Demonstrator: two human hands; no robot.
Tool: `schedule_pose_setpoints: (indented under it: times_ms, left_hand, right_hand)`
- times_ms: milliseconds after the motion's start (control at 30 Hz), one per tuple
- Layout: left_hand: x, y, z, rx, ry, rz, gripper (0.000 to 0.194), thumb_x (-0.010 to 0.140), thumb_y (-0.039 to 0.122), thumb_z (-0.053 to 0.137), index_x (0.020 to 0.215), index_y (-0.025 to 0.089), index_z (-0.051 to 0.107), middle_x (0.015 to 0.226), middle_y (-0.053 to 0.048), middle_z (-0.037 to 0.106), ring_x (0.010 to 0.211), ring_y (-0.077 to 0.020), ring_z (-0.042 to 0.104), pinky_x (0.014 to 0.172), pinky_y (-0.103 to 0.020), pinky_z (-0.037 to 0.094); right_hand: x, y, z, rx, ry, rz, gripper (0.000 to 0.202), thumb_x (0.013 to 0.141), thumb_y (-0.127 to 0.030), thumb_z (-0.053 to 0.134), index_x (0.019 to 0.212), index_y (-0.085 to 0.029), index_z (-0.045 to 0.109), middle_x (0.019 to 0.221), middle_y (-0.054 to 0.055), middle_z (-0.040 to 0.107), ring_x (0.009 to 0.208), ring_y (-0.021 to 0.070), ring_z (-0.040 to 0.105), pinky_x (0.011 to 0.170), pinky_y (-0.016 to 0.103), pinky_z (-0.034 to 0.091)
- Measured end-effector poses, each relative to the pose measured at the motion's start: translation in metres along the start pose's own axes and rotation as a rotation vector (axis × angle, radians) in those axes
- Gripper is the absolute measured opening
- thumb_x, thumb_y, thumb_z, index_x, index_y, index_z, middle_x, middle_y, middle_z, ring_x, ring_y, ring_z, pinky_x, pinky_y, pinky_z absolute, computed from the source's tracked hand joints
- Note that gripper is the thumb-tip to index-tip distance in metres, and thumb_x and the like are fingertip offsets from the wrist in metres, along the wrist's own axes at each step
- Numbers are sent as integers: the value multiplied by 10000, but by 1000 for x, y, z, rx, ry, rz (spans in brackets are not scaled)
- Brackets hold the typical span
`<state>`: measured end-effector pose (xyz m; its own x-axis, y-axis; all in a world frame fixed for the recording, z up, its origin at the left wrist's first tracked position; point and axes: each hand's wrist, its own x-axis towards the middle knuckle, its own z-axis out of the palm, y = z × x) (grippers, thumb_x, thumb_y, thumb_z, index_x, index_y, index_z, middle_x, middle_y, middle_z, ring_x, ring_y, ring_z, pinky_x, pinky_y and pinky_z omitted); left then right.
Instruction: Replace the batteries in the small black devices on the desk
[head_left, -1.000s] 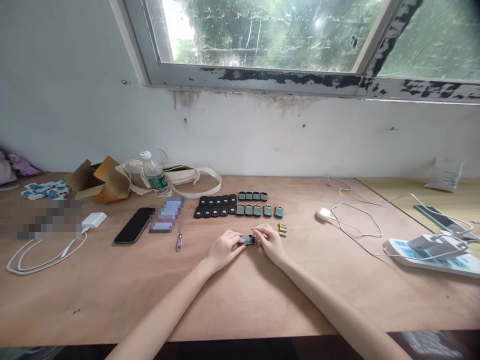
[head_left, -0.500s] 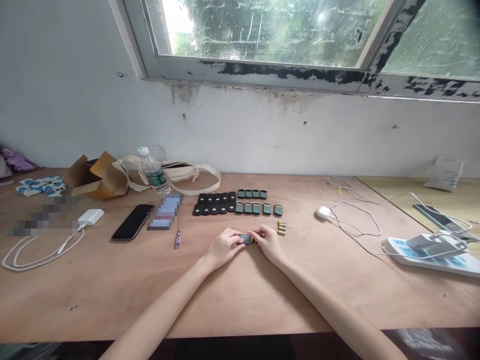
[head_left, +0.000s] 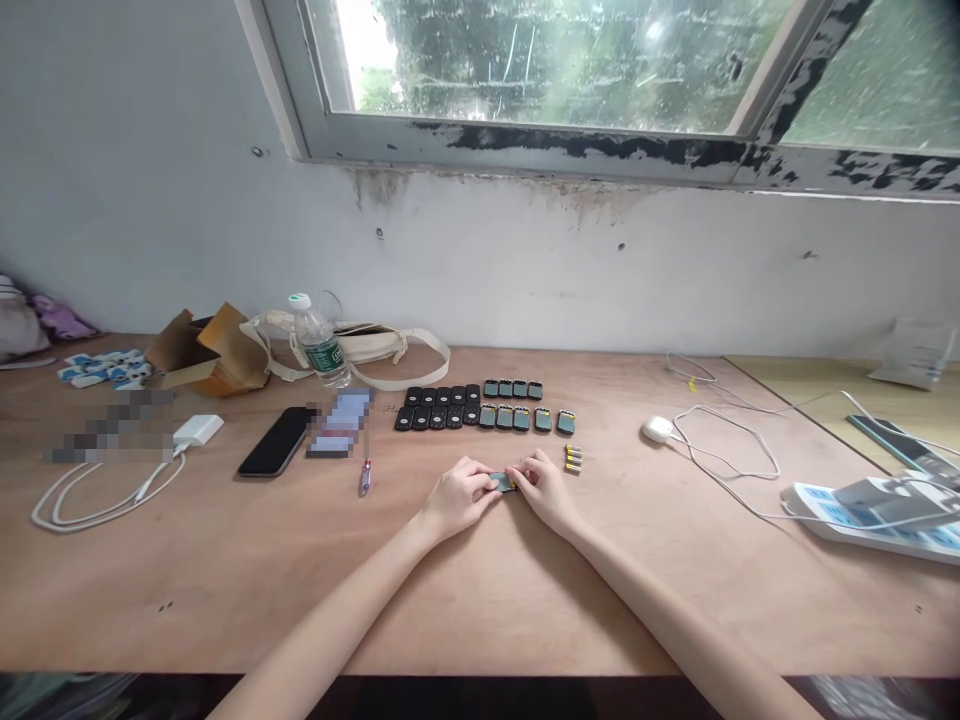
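Between my two hands, low over the middle of the wooden table, is a small dark device (head_left: 503, 482) with a grey-green face. My left hand (head_left: 460, 494) pinches its left end, and my right hand (head_left: 541, 488) has its fingers closed on the right end. Just right of my right hand lie several small yellow-and-silver batteries (head_left: 573, 459). Beyond my hands are rows of similar grey-faced devices (head_left: 521, 417) beside rows of black oval cases (head_left: 437, 409).
A screwdriver (head_left: 365, 478), a black phone (head_left: 276, 442) and a water bottle (head_left: 322, 345) are on the left, near an open cardboard box (head_left: 214, 350). On the right, a white cable runs to a power strip (head_left: 870, 520) on the table (head_left: 480, 610).
The whole view has shifted slightly, so things appear a little further right. My hands still hold the device, with my right fingers covering more of its right end.
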<state>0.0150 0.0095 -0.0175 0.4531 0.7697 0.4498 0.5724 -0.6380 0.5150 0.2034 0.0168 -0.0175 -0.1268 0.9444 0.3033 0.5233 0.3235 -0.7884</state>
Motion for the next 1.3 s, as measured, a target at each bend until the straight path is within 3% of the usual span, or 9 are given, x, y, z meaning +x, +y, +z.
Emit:
schedule_pose_setpoints:
  times_ms: [167, 333, 633, 733, 833, 967, 1100, 1200, 1300]
  left_hand:
    - [0, 0, 1, 1, 13, -3, 104, 808, 267, 635, 760, 189, 684, 901, -66, 678, 870, -198, 593, 749, -304, 512]
    - [1, 2, -2, -8, -6, -32, 118, 804, 282, 639, 740, 194, 684, 902, -63, 678, 863, -195, 596, 735, -299, 509]
    - [0, 1, -3, -9, -21, -31, 140, 825, 305, 612, 755, 208, 686, 942, -56, 670, 879, -192, 586, 750, -297, 499]
    - [1, 1, -5, -15, -31, -41, 130, 820, 308, 614, 774, 206, 679, 941, -61, 670, 891, -206, 584, 755, -311, 495]
    - [3, 1, -8, -51, -44, -54, 193, 786, 346, 656, 939, 230, 667, 962, -47, 673, 922, -218, 582, 789, -327, 485]
    - [5, 0, -11, -238, -70, -153, 513, 713, 446, 711, 1171, 268, 564, 964, -23, 686, 906, -210, 622, 817, -322, 484]
    - [5, -5, -11, -595, -33, -311, 450, 930, 493, 333, 1200, 185, 521, 705, -29, 695, 715, -179, 671, 775, -329, 507]
    - [5, -8, -14, -737, -23, -399, 477, 900, 515, 391, 1107, 124, 566, 678, -61, 699, 663, -196, 678, 718, -336, 523]
    - [4, -10, -18, -759, -2, -425, 438, 853, 501, 491, 1006, 108, 611, 716, -84, 711, 689, -203, 680, 732, -337, 515]
  right_hand:
    - [2, 7, 2, -14, -13, 64, 236, 806, -367, 574, 665, -184, 625, 690, -1, 452, 577, 136, 459, 550, 267, 387]
    - [5, 9, 1, 30, 10, 140, 249, 743, -434, 643, 727, -189, 688, 697, 7, 472, 596, 152, 483, 555, 278, 405]
    - [-5, 4, 4, -101, 18, -68, 328, 880, -374, 482, 615, -196, 556, 732, 19, 486, 626, 149, 476, 595, 275, 401]
    - [-6, 3, 1, -101, -6, -87, 330, 912, -360, 430, 692, -204, 620, 754, 32, 522, 696, 170, 516, 655, 293, 421]
    - [-7, 0, -3, -55, -22, -88, 302, 929, -349, 389, 903, -212, 657, 842, 53, 579, 810, 196, 556, 745, 323, 446]
    - [-13, -5, -7, -15, -47, -59, 325, 912, -346, 422, 1185, -210, 534, 1009, 74, 604, 951, 209, 559, 845, 359, 451]
    - [-22, -11, -9, -104, -139, -124, 504, 804, -410, 595, 1256, -226, 468, 1165, 88, 560, 1103, 244, 488, 930, 398, 411]
    - [-26, -14, -8, -174, -162, -163, 716, 663, -431, 732, 1284, -228, 439, 1210, 95, 528, 1124, 267, 460, 941, 419, 397]
    - [-27, -12, -5, -146, -141, -155, 716, 646, -388, 749, 1271, -223, 440, 1187, 88, 535, 1132, 256, 459, 942, 404, 396]
